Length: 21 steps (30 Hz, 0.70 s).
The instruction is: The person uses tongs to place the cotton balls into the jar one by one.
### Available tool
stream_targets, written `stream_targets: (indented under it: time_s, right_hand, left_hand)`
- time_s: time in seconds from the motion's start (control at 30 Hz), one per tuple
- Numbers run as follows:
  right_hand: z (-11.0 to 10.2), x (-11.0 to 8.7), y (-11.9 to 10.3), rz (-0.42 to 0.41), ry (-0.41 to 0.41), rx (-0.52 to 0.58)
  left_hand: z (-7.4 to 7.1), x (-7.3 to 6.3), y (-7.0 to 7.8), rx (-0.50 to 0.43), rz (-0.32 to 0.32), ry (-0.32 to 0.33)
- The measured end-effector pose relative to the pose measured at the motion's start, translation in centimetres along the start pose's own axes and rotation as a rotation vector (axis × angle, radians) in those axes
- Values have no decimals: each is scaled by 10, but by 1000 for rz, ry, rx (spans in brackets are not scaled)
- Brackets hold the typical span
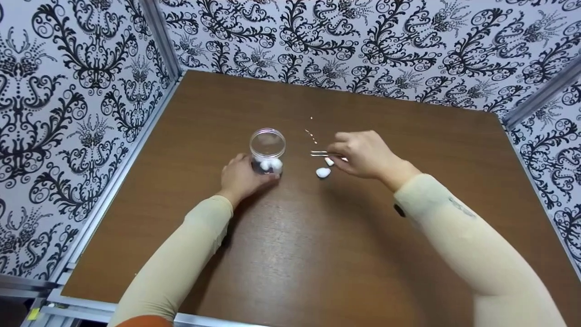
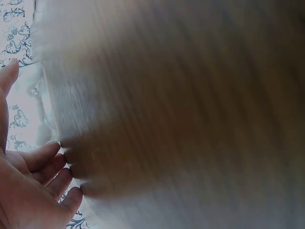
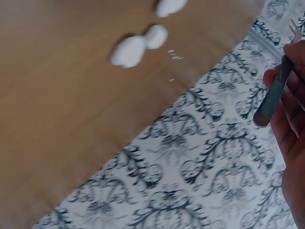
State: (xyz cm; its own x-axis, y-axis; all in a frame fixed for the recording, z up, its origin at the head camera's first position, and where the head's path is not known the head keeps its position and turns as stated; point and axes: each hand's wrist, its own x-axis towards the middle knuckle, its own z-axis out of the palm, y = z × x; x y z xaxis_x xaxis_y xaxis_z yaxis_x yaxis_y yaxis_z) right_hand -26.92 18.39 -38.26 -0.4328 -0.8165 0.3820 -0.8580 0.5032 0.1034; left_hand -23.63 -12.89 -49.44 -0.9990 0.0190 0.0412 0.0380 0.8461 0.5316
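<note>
A clear round jar (image 1: 268,144) stands on the table with white cotton balls (image 1: 272,165) in its lower part. My left hand (image 1: 240,179) grips it low down, thumb at the near side. In the left wrist view the fingers and thumb of the left hand (image 2: 35,191) curve around the transparent jar wall (image 2: 40,102). To the right, my right hand (image 1: 365,154) pinches metal tweezers (image 3: 274,98), their two tips apart and pointing left. Beneath them lie loose cotton balls (image 1: 323,172), one partly covered by the hand.
Small white bits (image 1: 311,133) are scattered on the brown table (image 1: 281,245) beyond the tweezers. Walls with black-and-white patterned covering (image 1: 317,45) enclose the table at the back and sides, and a metal frame (image 1: 163,41) runs along the corner.
</note>
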Motion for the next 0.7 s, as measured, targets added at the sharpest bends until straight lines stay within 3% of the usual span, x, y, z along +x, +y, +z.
stream_targets:
  time_s: [0.37,0.7]
  right_hand:
    - [20,-63,22,95,-76,-12]
    - [35,-71,22,101,-97,-5]
  left_hand:
    - [-4,-2,3,-2,-8,-11]
    - [-2,-2,3,10,-13,-2]
